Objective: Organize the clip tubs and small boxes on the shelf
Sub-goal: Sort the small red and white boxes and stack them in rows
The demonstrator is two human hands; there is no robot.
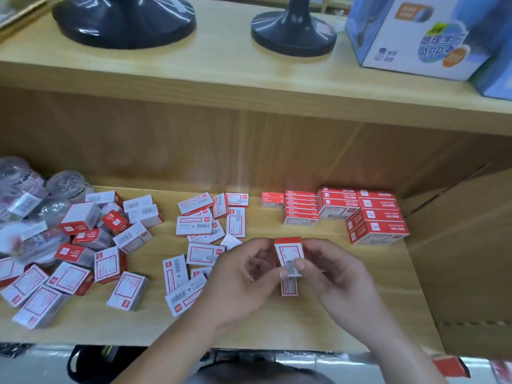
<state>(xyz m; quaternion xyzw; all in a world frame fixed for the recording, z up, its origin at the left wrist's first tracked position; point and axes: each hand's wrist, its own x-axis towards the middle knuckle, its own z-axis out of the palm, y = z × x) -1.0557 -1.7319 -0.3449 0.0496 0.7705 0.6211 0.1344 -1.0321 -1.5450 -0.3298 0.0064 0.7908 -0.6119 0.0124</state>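
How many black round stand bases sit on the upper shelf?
2. The larger base stands at the upper shelf's left; the smaller base stands to its right, near the blue box. Others may be offscreen.

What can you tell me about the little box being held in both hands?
The small box looks like cardboard: red top, white face with a red frame and a grey picture near its lower end. It is closed and held upright above the shelf by the left hand and right hand, whose fingers pinch its lower end.

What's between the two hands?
A small red-and-white box, upright, gripped by the left hand and right hand; the head view shows it.
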